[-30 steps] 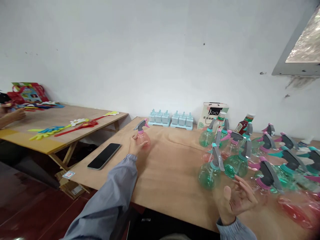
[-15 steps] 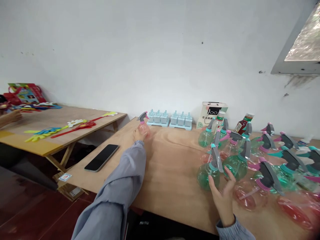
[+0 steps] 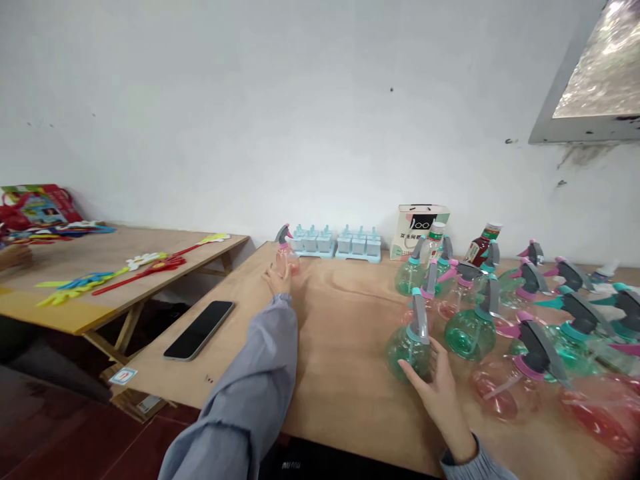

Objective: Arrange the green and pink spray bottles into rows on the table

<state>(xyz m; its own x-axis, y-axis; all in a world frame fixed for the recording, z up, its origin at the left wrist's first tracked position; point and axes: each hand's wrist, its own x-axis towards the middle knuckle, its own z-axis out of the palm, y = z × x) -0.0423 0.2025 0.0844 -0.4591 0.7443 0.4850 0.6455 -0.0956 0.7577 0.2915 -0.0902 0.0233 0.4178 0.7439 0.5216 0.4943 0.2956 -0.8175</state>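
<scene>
A pink spray bottle [image 3: 289, 259] with a grey and pink trigger head stands near the far left corner of the table. My left hand [image 3: 278, 279] is at its near side, fingers spread and not wrapped round it. On the right, my right hand [image 3: 436, 381] has its thumb and fingers round the lower body of a green spray bottle [image 3: 404, 353] with a teal collar. Part of that hand's grip is hidden behind the bottle. Other spray bottles crowd beside it, such as a green one [image 3: 470, 335] and a pink one [image 3: 505, 390].
A phone [image 3: 199, 330] lies on the left of the table [image 3: 345, 373]. Pale blue popsicle moulds [image 3: 358, 248], a paper bag [image 3: 417, 233] and a dark red bottle [image 3: 483, 245] stand along the wall. Another table [image 3: 165, 233] holds colourful hand-shaped clappers [image 3: 145, 273].
My left hand's fingers have spread and drawn back slightly from the pink spray bottle. My right hand has closed in round the green spray bottle, which has shifted a little left.
</scene>
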